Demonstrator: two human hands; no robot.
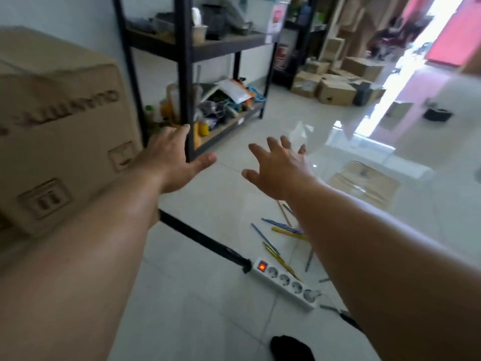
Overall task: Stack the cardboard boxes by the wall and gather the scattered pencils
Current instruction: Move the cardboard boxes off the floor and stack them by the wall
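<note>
A large cardboard box (59, 126) stands against the wall at the left, printed upside down. My left hand (173, 161) hovers just right of it, fingers straight and spread, holding nothing. My right hand (279, 169) is stretched forward over the floor, fingers spread, empty too. Several coloured pencils (279, 235) lie scattered on the white tiles below my right forearm, which hides some of them. A flattened piece of cardboard (364, 183) lies on the floor further right.
A black metal shelf rack (186, 74) full of clutter stands ahead. A white power strip (285, 281) with a lit red switch and black cable lies beside the pencils. More cardboard boxes (335, 92) sit at the back right. A dark round object (437, 114) rests far right.
</note>
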